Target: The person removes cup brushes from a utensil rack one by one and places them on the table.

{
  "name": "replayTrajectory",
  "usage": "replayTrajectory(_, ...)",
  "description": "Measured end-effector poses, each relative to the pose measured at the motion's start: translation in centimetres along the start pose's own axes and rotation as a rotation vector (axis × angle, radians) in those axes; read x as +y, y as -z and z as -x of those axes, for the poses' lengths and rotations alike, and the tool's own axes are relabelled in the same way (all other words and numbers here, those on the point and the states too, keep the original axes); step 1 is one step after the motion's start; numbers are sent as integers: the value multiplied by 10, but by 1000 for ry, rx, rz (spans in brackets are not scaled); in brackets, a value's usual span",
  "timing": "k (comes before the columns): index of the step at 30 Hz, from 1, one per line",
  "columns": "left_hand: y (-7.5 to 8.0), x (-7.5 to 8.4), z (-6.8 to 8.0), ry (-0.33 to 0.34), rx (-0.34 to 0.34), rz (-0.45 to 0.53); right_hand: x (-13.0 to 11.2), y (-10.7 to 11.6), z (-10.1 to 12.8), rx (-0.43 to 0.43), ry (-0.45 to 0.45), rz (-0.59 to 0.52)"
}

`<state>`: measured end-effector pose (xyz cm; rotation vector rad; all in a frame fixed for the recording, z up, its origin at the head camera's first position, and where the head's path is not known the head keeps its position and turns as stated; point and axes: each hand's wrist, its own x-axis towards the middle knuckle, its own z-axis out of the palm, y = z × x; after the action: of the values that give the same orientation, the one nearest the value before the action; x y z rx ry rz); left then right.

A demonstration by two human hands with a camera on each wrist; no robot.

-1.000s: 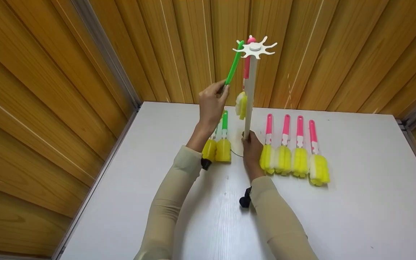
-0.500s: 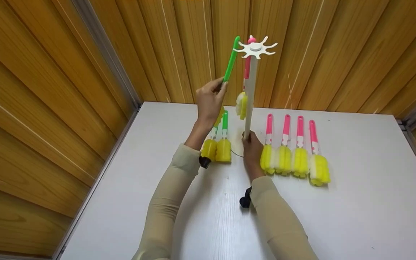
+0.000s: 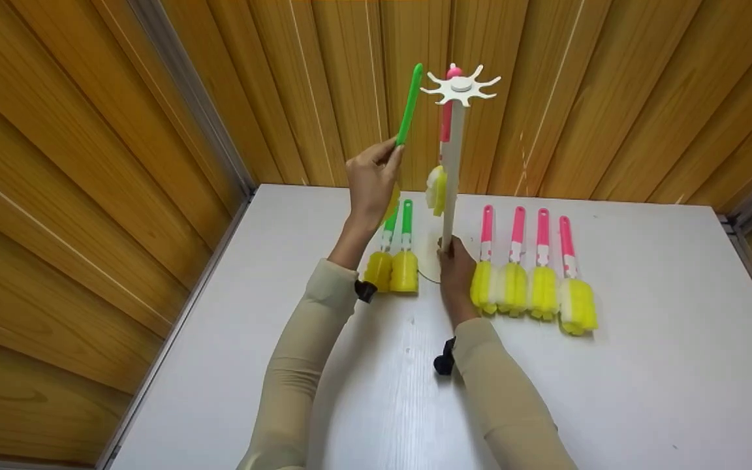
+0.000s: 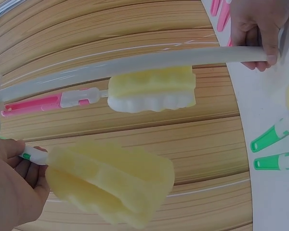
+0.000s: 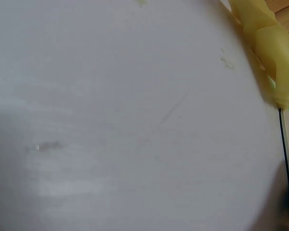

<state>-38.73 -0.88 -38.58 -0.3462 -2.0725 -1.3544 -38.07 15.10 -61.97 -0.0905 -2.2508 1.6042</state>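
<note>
My left hand (image 3: 374, 179) pinches a green-handled sponge bottle brush (image 3: 409, 104) by its handle, left of a white stand (image 3: 452, 176). In the left wrist view its yellow sponge head (image 4: 108, 180) points down and away from the fingers. The handle's top end is beside the stand's white ring of curved hooks (image 3: 461, 86), apart from them. From one hook hangs a pink-handled sponge brush (image 4: 151, 89), alongside the pole. Low on the pole, my right hand (image 3: 457, 277) grips it; the hand partly covers the stand's round base (image 3: 429, 261).
Two more green-handled brushes (image 3: 405, 271) lie on the white table (image 3: 663, 326) left of the base. To the right several pink-handled brushes (image 3: 542, 290) lie in a row. A wood-plank wall (image 3: 611, 98) rises behind the table.
My left hand has drawn the green-handled brush leftward, its tip going from against the hooks to apart from them. The right hand keeps its place on the pole.
</note>
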Motion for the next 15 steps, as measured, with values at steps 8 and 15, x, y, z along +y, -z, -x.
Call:
replayTrajectory(8,5,-9,1,14,25,26,3,1,-2,-50,-49,8)
replayTrajectory(15,11,-24,5,35,54,46,2,1,-3,-27,-39,13)
